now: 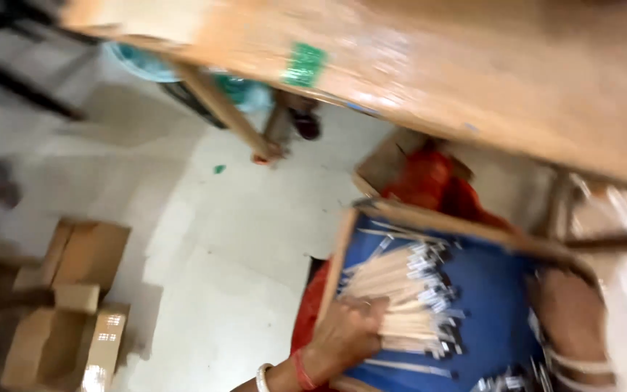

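Hands at a tray of sticks

The left hand (346,330) lies on a bundle of pale sticks (397,290) with dark tips, fingers curled over them in a loose grip. The sticks rest in a wood-framed tray (342,247) lined in blue. The right hand (571,316) rests at the tray's right edge; its grip is too blurred to tell. Cardboard boxes (67,305) sit on the floor to the left.
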